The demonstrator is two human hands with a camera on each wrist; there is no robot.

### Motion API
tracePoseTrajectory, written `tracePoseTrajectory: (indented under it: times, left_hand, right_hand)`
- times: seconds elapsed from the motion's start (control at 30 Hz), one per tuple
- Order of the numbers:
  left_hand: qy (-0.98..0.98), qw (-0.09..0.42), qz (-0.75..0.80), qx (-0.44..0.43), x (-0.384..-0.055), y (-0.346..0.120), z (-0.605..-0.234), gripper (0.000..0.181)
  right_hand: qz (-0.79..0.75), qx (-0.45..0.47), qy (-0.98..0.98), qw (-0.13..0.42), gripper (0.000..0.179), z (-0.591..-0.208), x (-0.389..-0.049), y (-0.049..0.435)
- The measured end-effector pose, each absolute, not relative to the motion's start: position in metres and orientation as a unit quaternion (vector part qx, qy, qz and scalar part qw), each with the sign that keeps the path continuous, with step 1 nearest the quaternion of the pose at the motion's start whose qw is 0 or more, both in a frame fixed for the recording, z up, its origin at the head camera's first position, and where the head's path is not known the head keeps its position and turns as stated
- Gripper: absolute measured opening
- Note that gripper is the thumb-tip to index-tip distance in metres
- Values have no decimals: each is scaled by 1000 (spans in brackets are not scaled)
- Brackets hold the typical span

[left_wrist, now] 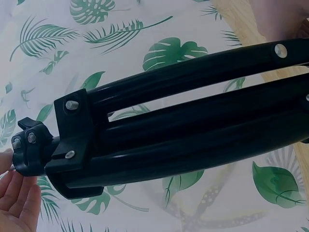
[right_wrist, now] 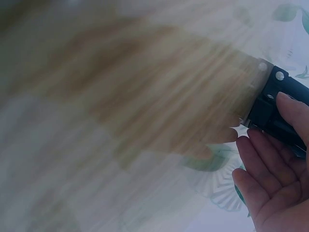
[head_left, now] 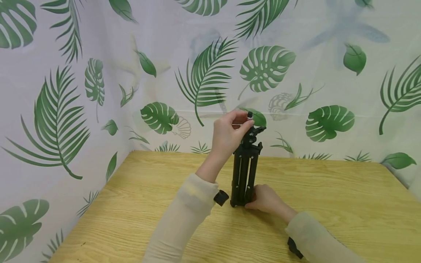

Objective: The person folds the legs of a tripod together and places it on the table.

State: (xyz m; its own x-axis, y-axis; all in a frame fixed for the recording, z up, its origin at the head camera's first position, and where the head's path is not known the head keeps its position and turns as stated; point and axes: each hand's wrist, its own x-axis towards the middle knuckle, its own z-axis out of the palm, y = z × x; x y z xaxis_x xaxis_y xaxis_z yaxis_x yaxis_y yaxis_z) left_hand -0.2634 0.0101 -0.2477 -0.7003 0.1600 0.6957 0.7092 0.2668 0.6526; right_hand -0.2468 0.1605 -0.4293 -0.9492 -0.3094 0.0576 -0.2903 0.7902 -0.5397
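A black folded tripod (head_left: 244, 173) stands upright on the wooden table, its legs together. Up at its top, my left hand (head_left: 227, 134) pinches the narrow post, whose small black tip (head_left: 250, 114) shows above the fingers. Down by the feet, my right hand (head_left: 265, 199) holds the lower end of a leg between thumb and fingers. The left wrist view shows the tripod's collar and legs (left_wrist: 193, 137) close up, with the left hand's fingers (left_wrist: 19, 200) at the top end. In the right wrist view, the thumb and fingers (right_wrist: 270, 181) lie about the dark leg end (right_wrist: 273, 106).
The wood-grain table (head_left: 329, 197) reaches back to a white cloth wall (head_left: 289, 22) printed with green leaves. A second leaf-printed wall (head_left: 19, 109) rises along the left side. Black wrist mounts (head_left: 221, 197) sit at both sleeves.
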Motion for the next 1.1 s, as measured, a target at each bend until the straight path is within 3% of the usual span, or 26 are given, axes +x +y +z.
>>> tracePoseTrajectory:
  times: [1.1]
  left_hand:
    - [-730, 270, -542, -316, -258, 10, -246, 19]
  right_hand:
    - [-303, -154, 940, 21, 25, -427, -249, 161]
